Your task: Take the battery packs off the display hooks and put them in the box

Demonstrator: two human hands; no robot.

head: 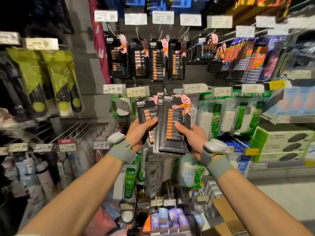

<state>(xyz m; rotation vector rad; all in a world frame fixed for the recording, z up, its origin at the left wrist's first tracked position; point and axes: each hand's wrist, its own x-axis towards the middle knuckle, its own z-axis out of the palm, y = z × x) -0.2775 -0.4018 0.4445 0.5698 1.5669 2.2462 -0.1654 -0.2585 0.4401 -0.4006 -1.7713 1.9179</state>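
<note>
Now both hands are raised before the display. The left hand point(139, 133) grips a battery pack point(146, 109), thumb curled over its front. The right hand point(192, 138) grips a stack of packs point(173, 126), thumb pressed on the front one, and the two bundles overlap. More hanging packs point(157, 60) sit on hooks above, with price tags point(111, 88) below them. Brown cardboard point(226, 217) shows low at right.

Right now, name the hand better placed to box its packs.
Right, probably: both hands hold Duracell packs, but the cardboard box sits low on the side of the right hand, farther from the left hand.
</note>
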